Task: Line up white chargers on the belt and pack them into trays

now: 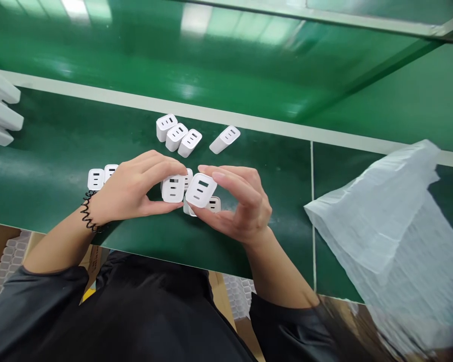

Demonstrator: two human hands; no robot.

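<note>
My left hand (143,183) grips a white USB charger (173,189) between thumb and fingers, its port face turned up toward me. Close beside it, my right hand (241,201) pinches another white charger (201,190), tilted a little. Each port face shows one wider slot and two small ones. Partly hidden beneath and behind the held pieces are a few more chargers (214,204). By my left wrist, two chargers (95,179) stand together, one of them partly covered by the hand.
Beyond my hands, three chargers (177,134) stand in a slanting row, with a single tilted charger (225,139) to their right. More chargers (3,115) lie at the far left. A white translucent sheet (377,221) drapes over the right of the green bench (279,166). Boxes of packed pieces (238,296) sit below the edge.
</note>
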